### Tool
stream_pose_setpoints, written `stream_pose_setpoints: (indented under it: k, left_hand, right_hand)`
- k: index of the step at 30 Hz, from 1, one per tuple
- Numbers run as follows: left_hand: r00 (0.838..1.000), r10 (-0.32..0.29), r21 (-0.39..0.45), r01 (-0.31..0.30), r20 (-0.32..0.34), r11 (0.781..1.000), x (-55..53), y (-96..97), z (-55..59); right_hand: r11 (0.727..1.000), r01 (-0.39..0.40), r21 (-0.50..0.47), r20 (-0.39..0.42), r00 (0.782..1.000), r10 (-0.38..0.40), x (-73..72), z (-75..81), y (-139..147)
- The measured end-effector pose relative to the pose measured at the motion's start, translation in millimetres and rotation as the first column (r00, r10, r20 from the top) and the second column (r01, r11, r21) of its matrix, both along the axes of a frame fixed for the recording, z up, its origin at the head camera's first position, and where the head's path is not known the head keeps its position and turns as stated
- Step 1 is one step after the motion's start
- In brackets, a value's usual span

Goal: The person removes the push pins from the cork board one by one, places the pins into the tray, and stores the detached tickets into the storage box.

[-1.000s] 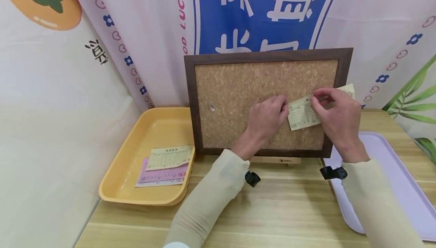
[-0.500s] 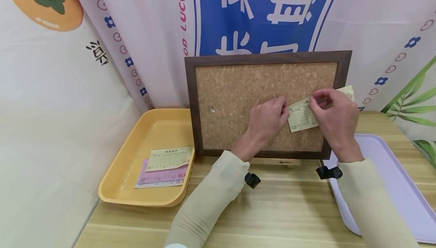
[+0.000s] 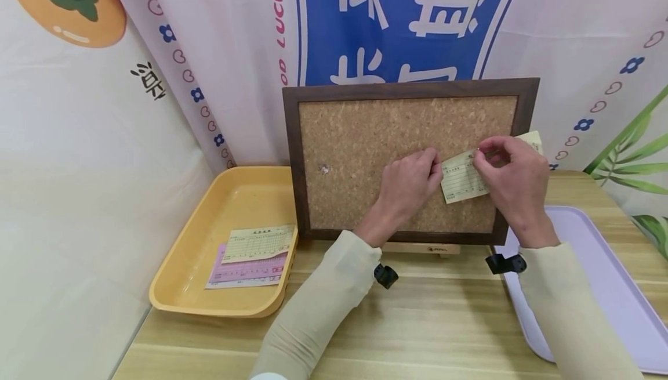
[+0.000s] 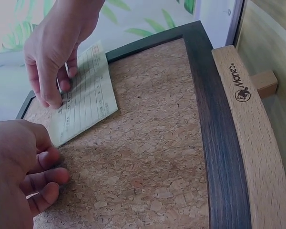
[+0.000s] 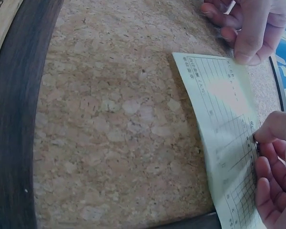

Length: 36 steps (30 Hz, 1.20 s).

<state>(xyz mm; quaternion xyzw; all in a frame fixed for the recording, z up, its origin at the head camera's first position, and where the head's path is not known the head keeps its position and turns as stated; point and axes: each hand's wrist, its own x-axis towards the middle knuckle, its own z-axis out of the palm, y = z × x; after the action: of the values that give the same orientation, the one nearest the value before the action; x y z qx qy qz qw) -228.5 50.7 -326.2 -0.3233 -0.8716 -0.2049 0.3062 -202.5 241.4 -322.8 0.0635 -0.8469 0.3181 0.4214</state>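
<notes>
A pale yellow printed paper slip (image 3: 459,181) lies tilted against the right part of a framed cork board (image 3: 365,130), its far end reaching past the frame. My left hand (image 3: 409,177) pinches the slip's left corner between thumb and forefinger, other fingers curled near the cork in the left wrist view. At the slip's upper edge my right hand (image 3: 518,185) pinches a tiny pushpin (image 5: 256,142), mostly hidden by the fingertips. In the right wrist view the slip (image 5: 221,107) bows slightly, its lower edge lifting from the cork.
A yellow tray (image 3: 245,185) at left holds yellow, pink and white slips (image 3: 258,243). A lilac tray (image 3: 584,287) lies at right, under the right forearm. Small clear shiny pieces (image 3: 325,168) sit on the cork's left side. A wooden stand (image 3: 417,248) supports the board.
The right hand and wrist have shifted very slightly left at the slip's upper edge. The left hand keeps its place, and the slip stays nearly where it was.
</notes>
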Motion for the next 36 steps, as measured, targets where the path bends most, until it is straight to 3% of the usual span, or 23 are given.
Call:
stream_pose_setpoints:
  k: [10, 18, 24, 29, 36]
  left_hand:
    - [1.0, 0.007, -0.001, -0.007, 0.004, 1.0, 0.7, 0.3, 0.0]
    - [1.0, 0.013, -0.004, -0.013, 0.015, 1.0, 1.9, -0.2, -0.4]
    - [1.0, 0.002, -0.002, -0.002, 0.025, 1.0, 2.1, -0.5, -0.5]
    - [1.0, 0.005, -0.006, -0.004, 0.027, 1.0, 2.2, -0.3, -0.2]
    - [1.0, 0.007, -0.007, -0.007, 0.031, 1.0, 2.0, -0.7, -0.5]
  right_hand:
    - [1.0, -0.016, -0.013, -0.016, 1.0, 0.016, -0.9, -0.7, -0.3]
    - [0.99, 0.09, 0.104, -0.025, 0.996, -0.088, -1.5, -1.1, -2.4]
    - [0.973, 0.15, 0.173, -0.087, 0.987, -0.136, -3.1, -2.3, -5.0]
    - [0.965, 0.178, 0.193, -0.125, 0.98, -0.155, -4.4, -2.1, -7.2]
    - [0.964, 0.189, 0.189, -0.118, 0.979, -0.168, -4.0, -2.4, -9.4]
